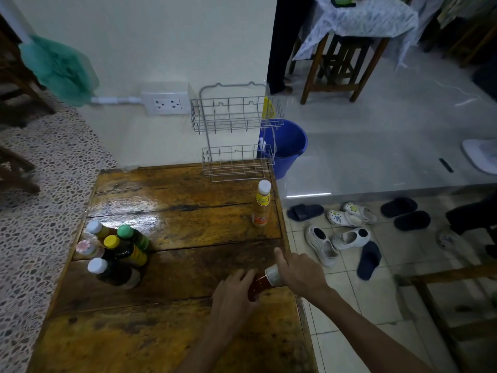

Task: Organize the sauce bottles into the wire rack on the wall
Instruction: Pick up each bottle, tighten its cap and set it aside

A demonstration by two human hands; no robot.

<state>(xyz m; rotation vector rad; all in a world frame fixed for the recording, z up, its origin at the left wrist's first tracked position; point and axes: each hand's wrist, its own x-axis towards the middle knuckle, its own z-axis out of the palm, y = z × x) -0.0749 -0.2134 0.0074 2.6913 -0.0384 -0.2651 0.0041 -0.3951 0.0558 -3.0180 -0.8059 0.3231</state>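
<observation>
Head view, red sauce bottle (256, 288) between both hands' grip

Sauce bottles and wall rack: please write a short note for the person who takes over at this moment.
Left hand holds the body of a red sauce bottle, tilted over the table.
Right hand grips its cap.
Orange bottle stands alone near the table's right edge.
Five bottles stand clustered at the left.
Wire rack on the wall: both shelves hold no bottles.
Done: nothing racked yet.
Left: place all seven bottles.
</observation>
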